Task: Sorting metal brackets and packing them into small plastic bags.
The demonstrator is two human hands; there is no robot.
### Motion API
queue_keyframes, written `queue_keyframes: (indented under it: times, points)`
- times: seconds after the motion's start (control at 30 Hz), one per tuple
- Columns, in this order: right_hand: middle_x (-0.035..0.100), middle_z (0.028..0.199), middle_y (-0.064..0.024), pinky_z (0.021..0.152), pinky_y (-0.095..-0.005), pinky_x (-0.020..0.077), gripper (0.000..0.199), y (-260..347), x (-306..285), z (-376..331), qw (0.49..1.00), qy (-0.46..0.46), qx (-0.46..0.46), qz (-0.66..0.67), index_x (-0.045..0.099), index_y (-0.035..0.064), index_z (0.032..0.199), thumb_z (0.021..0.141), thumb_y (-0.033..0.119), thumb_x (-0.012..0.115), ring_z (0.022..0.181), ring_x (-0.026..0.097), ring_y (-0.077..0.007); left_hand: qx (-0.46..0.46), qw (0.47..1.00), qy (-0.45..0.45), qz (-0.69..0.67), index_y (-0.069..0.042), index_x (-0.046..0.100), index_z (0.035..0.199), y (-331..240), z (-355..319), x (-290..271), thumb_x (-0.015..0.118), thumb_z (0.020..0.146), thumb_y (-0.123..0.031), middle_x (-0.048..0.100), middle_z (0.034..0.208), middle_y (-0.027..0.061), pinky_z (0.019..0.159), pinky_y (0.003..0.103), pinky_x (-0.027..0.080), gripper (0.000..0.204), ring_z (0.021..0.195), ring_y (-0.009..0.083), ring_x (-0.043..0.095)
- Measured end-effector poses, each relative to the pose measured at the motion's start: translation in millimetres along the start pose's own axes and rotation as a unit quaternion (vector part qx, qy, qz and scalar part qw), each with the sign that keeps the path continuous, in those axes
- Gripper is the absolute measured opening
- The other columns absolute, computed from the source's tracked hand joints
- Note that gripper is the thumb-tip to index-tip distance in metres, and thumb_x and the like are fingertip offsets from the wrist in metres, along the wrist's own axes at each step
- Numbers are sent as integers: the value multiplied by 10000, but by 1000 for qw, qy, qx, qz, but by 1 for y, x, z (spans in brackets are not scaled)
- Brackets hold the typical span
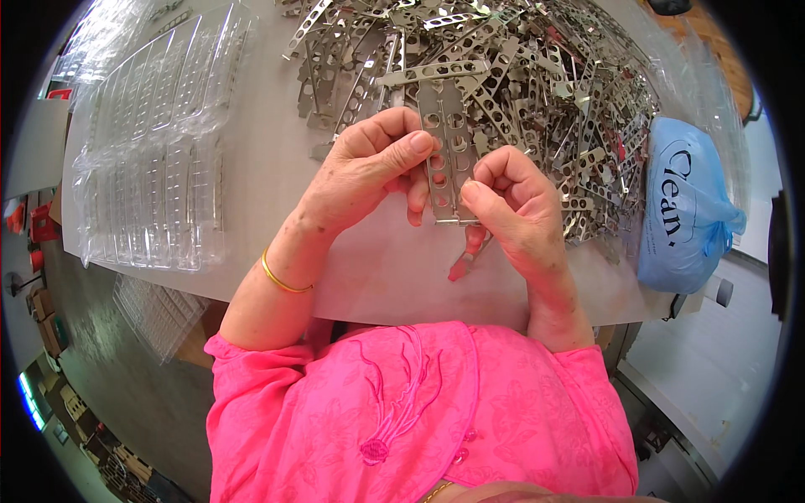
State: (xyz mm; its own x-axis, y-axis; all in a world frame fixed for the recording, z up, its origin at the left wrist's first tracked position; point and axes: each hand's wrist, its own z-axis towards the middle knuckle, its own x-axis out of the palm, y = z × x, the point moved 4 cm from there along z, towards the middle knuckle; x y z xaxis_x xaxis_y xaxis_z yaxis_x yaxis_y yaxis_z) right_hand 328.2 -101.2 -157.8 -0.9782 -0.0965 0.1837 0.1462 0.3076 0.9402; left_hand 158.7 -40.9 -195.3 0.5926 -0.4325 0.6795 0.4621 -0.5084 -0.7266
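In front of my chest I hold a perforated metal bracket (pixel 444 180), two long flat strips with rows of round holes lying side by side. A thin crosspiece shows at its near end. My left hand (pixel 365 168) pinches its left edge between thumb and fingers. On the right edge, near the lower end, the thumb and fingers of my right hand (pixel 524 210) are closed. A small reddish piece shows under my right hand; I cannot tell what it is. Just beyond my hands lies a large heap of similar metal brackets (pixel 579 101).
Clear plastic compartment trays (pixel 155 168) are stacked on the white table (pixel 268 168) at left. A blue plastic bag (pixel 689 214), filled and tied, stands at right beside the heap. Another clear tray (pixel 159 310) sits lower, beyond the table's left front edge.
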Motion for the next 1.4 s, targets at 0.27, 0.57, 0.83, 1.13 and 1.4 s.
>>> queue_keyframes:
  times: [0.27, 0.57, 0.83, 1.13, 1.4]
  points:
    - [600, 782, -16, 482, -211, 459, 90, -2, -4, 4, 998, -40, -29, -42, 534, 27, 947, 961, 69, 613, 583, 556, -51, 35, 999, -27, 27, -13, 616, 996, -6, -3, -1, 596, 1012, -203, 688, 952, 109, 549, 291, 553, 191, 640, 146, 657]
    - [613, 790, -17, 477, -212, 459, 76, -13, 4, 6, 997, -12, -16, -77, 571, 23, 967, 973, 84, 616, 605, 560, -48, 34, 995, -1, 94, -5, 646, 973, -3, 0, 1, 637, 992, -209, 665, 860, 40, 572, 266, 548, 205, 689, 102, 634]
    - [637, 783, -23, 487, -216, 485, 89, -4, 5, 0, 987, -23, -102, -118, 605, 21, 978, 978, 108, 624, 658, 587, -40, 33, 992, -20, 123, 10, 638, 954, -3, -3, 5, 637, 995, -217, 643, 808, 38, 570, 262, 547, 230, 687, 107, 631]
    - [605, 758, 23, 520, -173, 432, 62, -1, 1, -3, 991, -57, -112, -48, 572, 53, 963, 989, 96, 607, 636, 528, -10, 74, 993, -39, 80, -16, 503, 1143, -6, -1, 8, 631, 981, -98, 647, 820, 77, 556, 293, 566, 222, 648, 143, 655]
    - [585, 740, 38, 520, -170, 390, 74, 1, 1, -2, 994, -51, -64, -69, 551, 59, 952, 988, 96, 605, 611, 485, 8, 79, 989, -77, 96, -18, 381, 1274, -12, -3, 5, 630, 962, -51, 649, 813, 99, 529, 311, 564, 401, 565, 156, 642]
